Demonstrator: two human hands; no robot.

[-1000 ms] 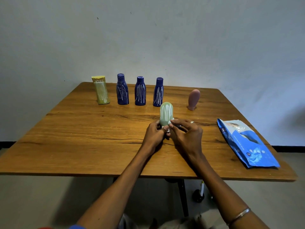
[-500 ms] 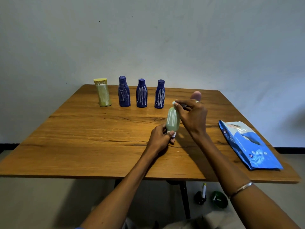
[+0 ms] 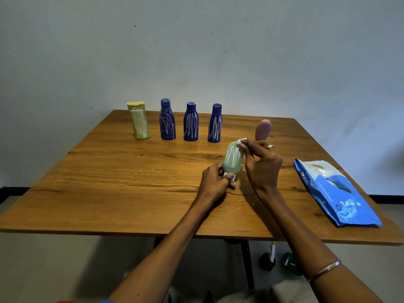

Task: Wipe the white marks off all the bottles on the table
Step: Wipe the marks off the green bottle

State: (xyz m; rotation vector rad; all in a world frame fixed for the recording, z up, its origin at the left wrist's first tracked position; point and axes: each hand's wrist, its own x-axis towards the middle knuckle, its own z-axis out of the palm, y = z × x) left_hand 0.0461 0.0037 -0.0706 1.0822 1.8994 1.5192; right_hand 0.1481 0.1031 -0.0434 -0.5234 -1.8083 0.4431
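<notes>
Near the middle of the table (image 3: 109,182), I hold the green bottle (image 3: 233,159) tilted, cap end down, so its white zigzags face me for wiping. My left hand (image 3: 215,182) curls round its lower end, thumb and fingers pinching it steady. My right hand (image 3: 261,162) pinches a small white wad (image 3: 240,141) against the bottle's top, fingers closed tight on it.

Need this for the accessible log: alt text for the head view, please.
The left hand grips the base of a pale green bottle scribbled with white marks, while the right hand pinches a small white wipe at its top. Behind stand three marked blue bottles, a yellow bottle and a pink bottle.
</notes>
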